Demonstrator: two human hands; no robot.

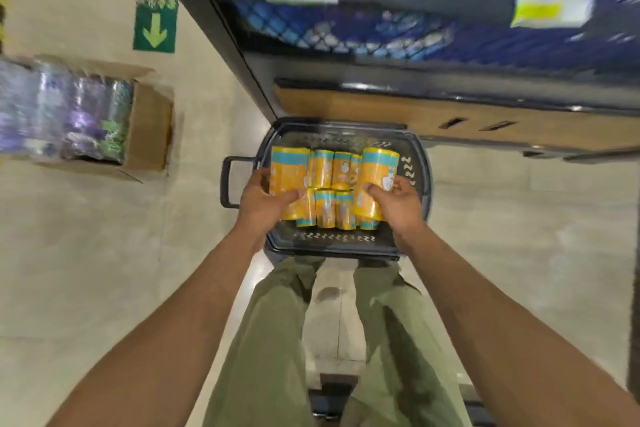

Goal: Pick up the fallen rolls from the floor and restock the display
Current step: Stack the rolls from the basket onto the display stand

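A dark plastic basket (pixel 419 163) stands on the floor in front of my feet. Several yellow rolls with teal bands (pixel 332 199) lie packed inside it. My left hand (pixel 263 199) grips one yellow roll (pixel 288 170) at the basket's left side, thumb across its front. My right hand (pixel 398 206) grips another yellow roll (pixel 375 177) at the right side, held a little above the others. The display shelf (pixel 415 45) with blue packs rises just beyond the basket, blurred.
An open cardboard box (pixel 149 128) with wrapped packs sits on the floor to the left. A green arrow sticker (pixel 154 29) marks the floor behind it. The basket's handle (pixel 227 180) sticks out leftward. The shelf's wooden base (pixel 450 114) runs right.
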